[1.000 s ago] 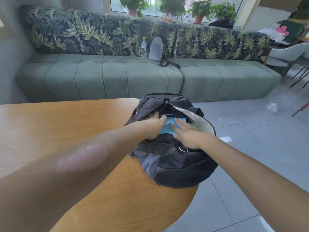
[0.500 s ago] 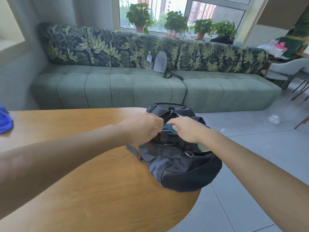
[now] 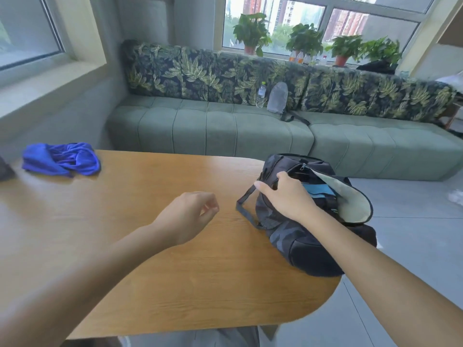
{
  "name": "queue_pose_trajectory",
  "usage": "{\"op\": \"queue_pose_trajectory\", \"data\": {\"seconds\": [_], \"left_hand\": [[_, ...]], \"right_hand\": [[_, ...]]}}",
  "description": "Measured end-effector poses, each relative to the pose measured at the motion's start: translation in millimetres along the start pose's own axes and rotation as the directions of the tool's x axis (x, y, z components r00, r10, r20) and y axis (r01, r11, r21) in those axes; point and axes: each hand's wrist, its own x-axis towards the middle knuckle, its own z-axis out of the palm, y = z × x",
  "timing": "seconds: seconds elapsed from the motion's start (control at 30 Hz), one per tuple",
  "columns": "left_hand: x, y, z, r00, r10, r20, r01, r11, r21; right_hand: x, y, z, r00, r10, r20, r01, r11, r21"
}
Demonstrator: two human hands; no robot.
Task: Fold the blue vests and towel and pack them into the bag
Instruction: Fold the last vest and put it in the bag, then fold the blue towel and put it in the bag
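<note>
Right hand (image 3: pixel 288 196) gripping the bag (image 3: pixel 313 246) rim, left hand (image 3: pixel 190 216) loosely curled, holding nothing, blue vest (image 3: pixel 62 159) crumpled far across the bench (image 3: pixel 150 271).

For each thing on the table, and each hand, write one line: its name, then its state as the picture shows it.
Bag: unzipped, flap folded back, on the table's right end.
Light blue cloth: folded, inside the bag.
Blue vest: crumpled, unfolded, at the table's far left.
Left hand: above the table, fingers loosely curled, holding nothing.
Right hand: grips the bag at its opening.
Table: bears bag and vest.
</note>
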Motion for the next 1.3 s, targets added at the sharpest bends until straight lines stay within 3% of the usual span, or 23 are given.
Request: {"op": "queue_pose_trajectory", "data": {"seconds": [0.17,0.27,0.43,0.5,0.6,0.87,1.13,1.3], "left_hand": [[-16.5,-7.7,-1.5,1.0,-0.009,0.011,0.01,0.998,-0.059],[-24.1,-13.7,-5.7,1.0,0.014,0.006,-0.013,0.998,-0.062],[-34.1,-37.8,-17.7,1.0,-0.003,-0.012,0.003,0.998,-0.063],[-38.1,-50.1,-24.1,1.0,-0.026,-0.016,0.025,0.998,-0.056],[-45.8,-74.7,-36.1,0.997,-0.078,-0.028,0.076,0.995,-0.062],[-84.6,-183.7,-71.4,0.942,-0.319,-0.107,0.317,0.948,-0.035],[-158.6,-339.4,-68.5,0.808,-0.562,-0.174,0.582,0.808,0.09],[-195.2,-384.3,-55.9,0.76,-0.623,-0.184,0.65,0.728,0.218]], "right_hand": [[27.8,-12.9,6.7,0.995,0.089,0.051,-0.099,0.962,0.253],[45.1,-15.1,9.8,0.985,0.171,0.038,-0.174,0.939,0.297],[59.1,-36.5,17.7,0.933,0.36,-0.016,-0.359,0.932,0.056],[58.2,-52.5,19.2,0.934,0.354,-0.054,-0.356,0.934,-0.025],[56.7,-81.2,23.8,0.972,0.222,-0.082,-0.229,0.968,-0.102],[66.6,-180.1,91.7,0.986,-0.129,0.103,0.134,0.99,-0.046],[70.0,-281.8,186.9,0.855,-0.401,0.329,0.415,0.909,0.032],[65.3,-334.8,249.7,0.737,-0.495,0.461,0.552,0.834,0.013]]}}
